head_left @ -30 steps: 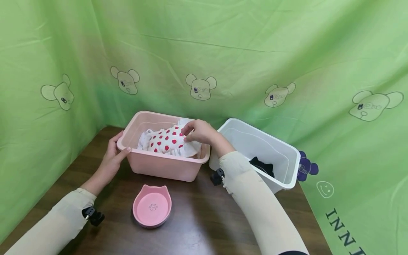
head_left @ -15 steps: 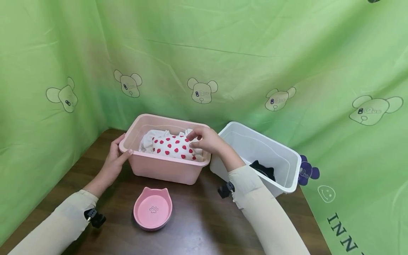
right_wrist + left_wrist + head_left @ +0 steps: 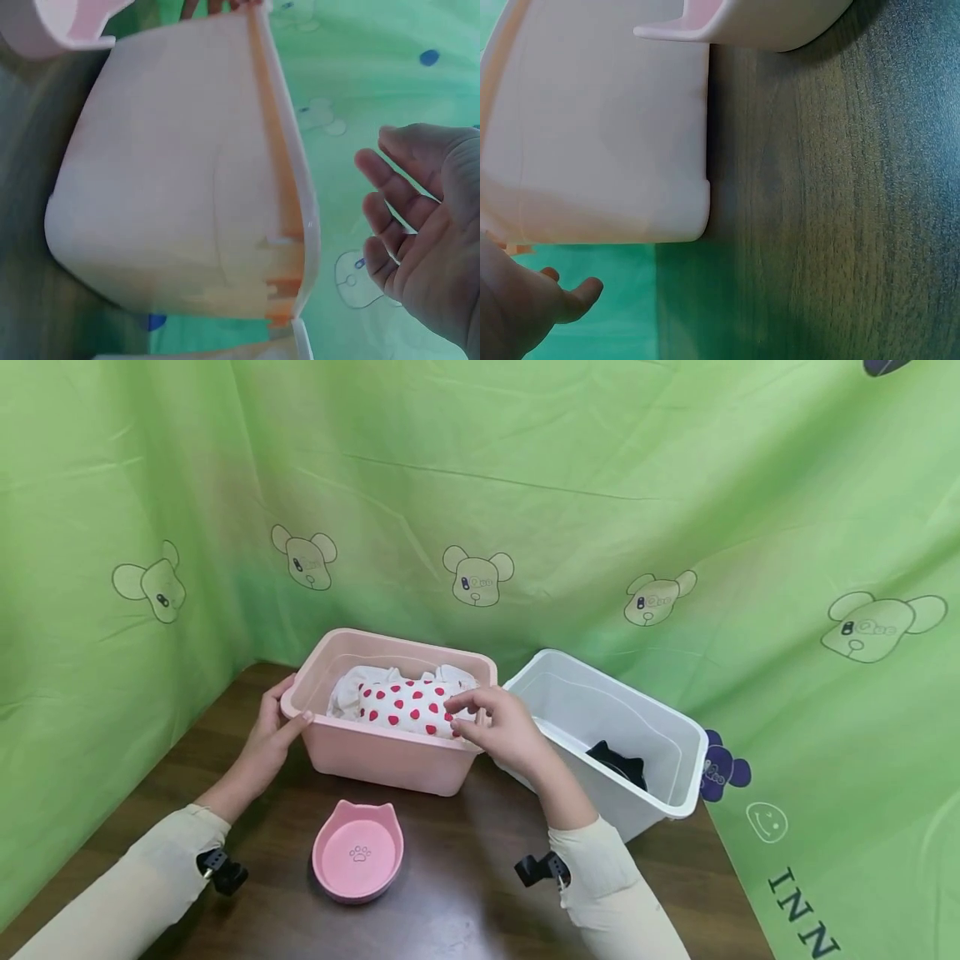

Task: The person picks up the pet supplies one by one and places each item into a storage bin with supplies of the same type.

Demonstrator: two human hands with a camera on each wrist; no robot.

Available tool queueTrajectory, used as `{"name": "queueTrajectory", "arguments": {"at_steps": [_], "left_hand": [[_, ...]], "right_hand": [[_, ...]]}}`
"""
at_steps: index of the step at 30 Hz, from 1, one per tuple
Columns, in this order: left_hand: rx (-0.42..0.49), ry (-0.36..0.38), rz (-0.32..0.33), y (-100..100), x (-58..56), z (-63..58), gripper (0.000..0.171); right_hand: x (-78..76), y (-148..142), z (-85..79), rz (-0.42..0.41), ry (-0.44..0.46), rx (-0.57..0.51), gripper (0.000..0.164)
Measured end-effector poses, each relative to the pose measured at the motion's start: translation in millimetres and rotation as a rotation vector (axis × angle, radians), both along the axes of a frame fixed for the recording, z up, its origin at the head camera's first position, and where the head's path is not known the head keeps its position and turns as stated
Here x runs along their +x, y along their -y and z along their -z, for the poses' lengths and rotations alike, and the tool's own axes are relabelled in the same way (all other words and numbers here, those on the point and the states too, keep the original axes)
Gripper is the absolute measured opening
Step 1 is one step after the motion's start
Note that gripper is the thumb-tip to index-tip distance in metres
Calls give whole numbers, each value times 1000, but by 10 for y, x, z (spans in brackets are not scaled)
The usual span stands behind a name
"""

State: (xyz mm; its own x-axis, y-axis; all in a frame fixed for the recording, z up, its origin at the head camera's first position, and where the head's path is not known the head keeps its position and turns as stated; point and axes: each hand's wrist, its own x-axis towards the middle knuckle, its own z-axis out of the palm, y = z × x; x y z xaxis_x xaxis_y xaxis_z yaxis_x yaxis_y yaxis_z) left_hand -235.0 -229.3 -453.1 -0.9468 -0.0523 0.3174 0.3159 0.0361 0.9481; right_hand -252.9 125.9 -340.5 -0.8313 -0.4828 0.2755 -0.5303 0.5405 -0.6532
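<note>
My left hand [image 3: 264,742] grips the left end of a pink plastic bin [image 3: 382,758], thumb at the rim and fingers along the outer side. In the bin lies a white, ruffled cloth item [image 3: 401,703] with red strawberry print. My right hand [image 3: 512,737] is over the bin's right end, fingers loosely bent, and overlaps the cloth's right edge in the head view. From the right wrist view, that hand [image 3: 427,217] holds nothing and hangs apart from the bin's rim [image 3: 300,187].
Right of the pink bin stands a white bin [image 3: 600,693] with a black cat-eared item [image 3: 618,763] inside. A pink cat-eared bowl [image 3: 358,852] with a paw print sits in front on the dark wooden table [image 3: 450,893]. A green printed curtain [image 3: 555,485] hangs behind.
My right hand has let go of the strawberry-print cloth and drawn back toward the right and nearer me. The cloth now lies flatter in the bin. The left hand keeps its place.
</note>
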Motion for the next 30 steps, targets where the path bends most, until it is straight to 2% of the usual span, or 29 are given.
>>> {"name": "queueTrajectory", "arguments": {"at_steps": [7, 14, 17, 22, 26, 30], "left_hand": [[14, 10, 7, -27, -17, -9, 68], [12, 20, -2, -30, 13, 1, 68], [9, 15, -4, -23, 16, 1, 68], [5, 16, -12, -14, 25, 7, 67], [1, 19, -12, -16, 31, 3, 68], [4, 10, -6, -16, 25, 1, 67]], "right_hand": [[313, -47, 83, 3, -7, -103, 21], [574, -66, 191, -25, -117, -154, 22], [677, -60, 252, -28, -129, -168, 22], [785, -9, 399, -3, -111, -173, 25], [812, 46, 525, 29, -101, -152, 25], [819, 114, 633, 25, -121, -133, 23]]}}
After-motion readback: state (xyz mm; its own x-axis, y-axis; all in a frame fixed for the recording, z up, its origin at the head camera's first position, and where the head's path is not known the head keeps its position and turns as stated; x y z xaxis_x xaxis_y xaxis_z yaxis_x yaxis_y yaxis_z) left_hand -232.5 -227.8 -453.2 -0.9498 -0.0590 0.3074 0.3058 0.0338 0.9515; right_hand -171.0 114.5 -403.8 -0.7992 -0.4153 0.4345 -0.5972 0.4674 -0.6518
